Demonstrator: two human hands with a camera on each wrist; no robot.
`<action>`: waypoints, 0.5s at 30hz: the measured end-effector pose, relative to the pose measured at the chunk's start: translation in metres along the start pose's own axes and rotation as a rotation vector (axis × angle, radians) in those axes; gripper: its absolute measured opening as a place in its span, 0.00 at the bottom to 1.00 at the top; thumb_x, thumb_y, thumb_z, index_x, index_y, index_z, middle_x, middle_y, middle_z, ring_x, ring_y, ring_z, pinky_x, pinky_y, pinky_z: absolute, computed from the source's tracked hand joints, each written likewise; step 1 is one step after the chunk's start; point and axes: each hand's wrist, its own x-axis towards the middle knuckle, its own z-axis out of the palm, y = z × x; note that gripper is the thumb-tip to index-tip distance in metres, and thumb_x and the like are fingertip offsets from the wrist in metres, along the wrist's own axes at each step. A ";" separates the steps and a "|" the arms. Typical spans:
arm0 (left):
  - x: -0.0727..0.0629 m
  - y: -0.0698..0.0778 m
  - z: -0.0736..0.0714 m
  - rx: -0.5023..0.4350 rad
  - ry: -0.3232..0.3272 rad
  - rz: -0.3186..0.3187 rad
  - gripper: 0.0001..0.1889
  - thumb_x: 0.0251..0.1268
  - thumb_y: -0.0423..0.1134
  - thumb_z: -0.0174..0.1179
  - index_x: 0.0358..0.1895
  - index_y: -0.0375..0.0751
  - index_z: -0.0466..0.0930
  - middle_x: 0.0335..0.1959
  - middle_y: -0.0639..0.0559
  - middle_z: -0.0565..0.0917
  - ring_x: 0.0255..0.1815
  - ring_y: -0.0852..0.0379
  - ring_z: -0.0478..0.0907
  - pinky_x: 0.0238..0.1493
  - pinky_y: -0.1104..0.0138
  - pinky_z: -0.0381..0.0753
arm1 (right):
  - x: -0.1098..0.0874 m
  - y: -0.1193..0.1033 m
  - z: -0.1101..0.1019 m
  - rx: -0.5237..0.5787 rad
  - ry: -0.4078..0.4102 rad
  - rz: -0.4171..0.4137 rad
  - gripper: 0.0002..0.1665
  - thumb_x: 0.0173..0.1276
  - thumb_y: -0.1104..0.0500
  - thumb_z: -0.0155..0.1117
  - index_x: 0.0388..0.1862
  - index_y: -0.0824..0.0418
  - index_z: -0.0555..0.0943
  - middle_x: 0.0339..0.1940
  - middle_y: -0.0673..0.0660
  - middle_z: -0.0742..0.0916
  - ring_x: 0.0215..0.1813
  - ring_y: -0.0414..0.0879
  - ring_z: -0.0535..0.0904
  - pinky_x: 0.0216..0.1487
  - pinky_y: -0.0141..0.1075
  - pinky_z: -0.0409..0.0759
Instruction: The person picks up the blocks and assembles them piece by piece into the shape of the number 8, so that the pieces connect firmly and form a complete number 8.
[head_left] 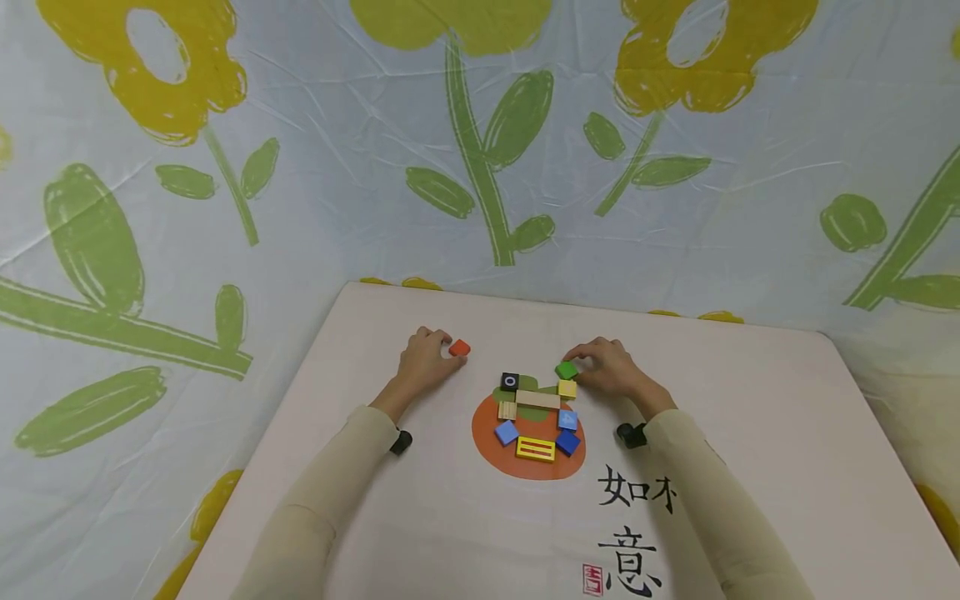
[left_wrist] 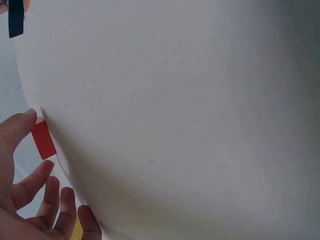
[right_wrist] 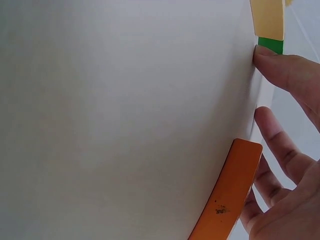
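Observation:
A small red block point(head_left: 460, 347) lies on the white tablecloth point(head_left: 750, 433), left of a cluster of blocks. My left hand point(head_left: 442, 354) holds it at the fingertips; in the left wrist view the red block point(left_wrist: 43, 140) sits between the thumb and forefinger of my left hand point(left_wrist: 37, 150). A green block point(head_left: 566, 370) sits at the cluster's top right, just beyond a yellow block point(head_left: 567, 388). My right hand point(head_left: 583, 365) pinches the green block from the right. In the right wrist view a fingertip of my right hand point(right_wrist: 260, 80) presses the green block point(right_wrist: 270, 45).
On an orange fruit print point(head_left: 487, 437) lie a black block marked O point(head_left: 510, 382), a long wooden bar point(head_left: 537, 399), a small wooden block point(head_left: 507, 410), blue blocks point(head_left: 506, 432) and a yellow striped block point(head_left: 536, 449). Black characters point(head_left: 630, 517) are printed at front right. A flowered sheet point(head_left: 480, 167) hangs behind.

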 end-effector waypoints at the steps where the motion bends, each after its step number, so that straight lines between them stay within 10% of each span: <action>1: 0.000 0.000 0.000 -0.001 0.001 0.002 0.26 0.61 0.57 0.68 0.53 0.40 0.81 0.53 0.41 0.75 0.55 0.43 0.71 0.49 0.46 0.72 | 0.000 0.000 0.000 -0.001 0.000 0.001 0.19 0.60 0.63 0.74 0.50 0.52 0.87 0.49 0.60 0.83 0.52 0.58 0.72 0.50 0.52 0.67; 15: 0.005 0.000 0.005 0.017 0.017 0.084 0.20 0.64 0.51 0.69 0.51 0.41 0.85 0.45 0.45 0.77 0.48 0.47 0.73 0.48 0.53 0.75 | -0.002 -0.003 -0.001 0.022 -0.010 0.016 0.18 0.60 0.64 0.74 0.50 0.53 0.87 0.50 0.61 0.82 0.52 0.58 0.71 0.50 0.53 0.66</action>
